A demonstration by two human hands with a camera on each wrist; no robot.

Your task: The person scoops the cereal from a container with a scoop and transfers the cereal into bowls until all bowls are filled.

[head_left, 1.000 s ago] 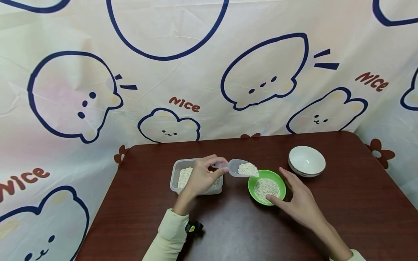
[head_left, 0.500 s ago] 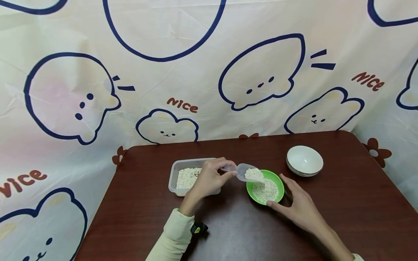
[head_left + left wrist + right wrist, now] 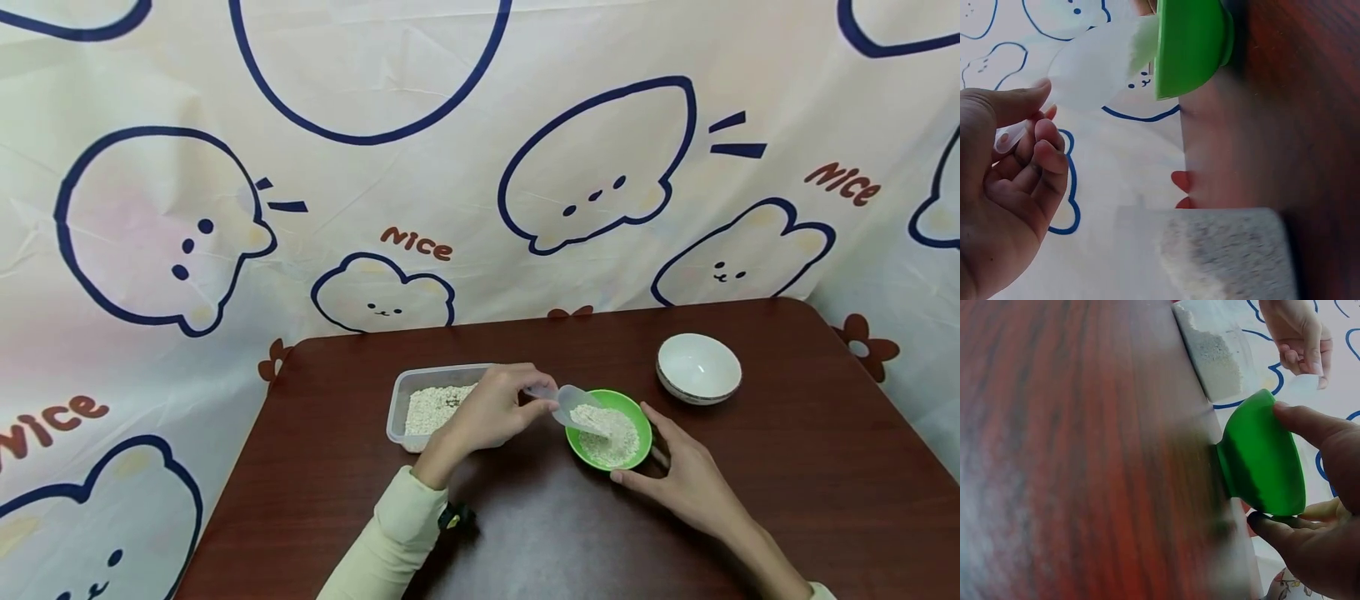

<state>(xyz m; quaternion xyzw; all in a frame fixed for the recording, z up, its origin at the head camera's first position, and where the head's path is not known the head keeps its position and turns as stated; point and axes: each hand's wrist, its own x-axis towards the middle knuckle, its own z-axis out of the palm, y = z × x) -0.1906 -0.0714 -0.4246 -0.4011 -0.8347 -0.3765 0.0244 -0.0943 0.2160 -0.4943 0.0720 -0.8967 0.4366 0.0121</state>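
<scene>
My left hand [image 3: 491,412] pinches the handle of a translucent plastic scoop [image 3: 572,402] between thumb and fingers. The scoop tips down over the left rim of a green bowl [image 3: 643,425], and pale oat-like flakes [image 3: 617,432] slide off its lip onto those inside. In the left wrist view the scoop [image 3: 1088,69] looks pale and blurred beside the bowl [image 3: 1191,50]. My right hand [image 3: 693,479] holds the bowl from the right. Its thumb [image 3: 1310,422] lies at the rim and the other fingers touch the opposite side, as the right wrist view shows.
Left of the bowl stands a clear plastic tub [image 3: 396,408] of the same flakes, partly hidden behind my left hand. A white bowl [image 3: 701,367] is at the back right of the dark brown table [image 3: 540,533]. A printed cloth [image 3: 360,192] hangs behind.
My left hand has moved right with the scoop, from beside the green bowl to over it. The scoop has tilted down and its flakes are pouring. My right hand has closed in on the bowl.
</scene>
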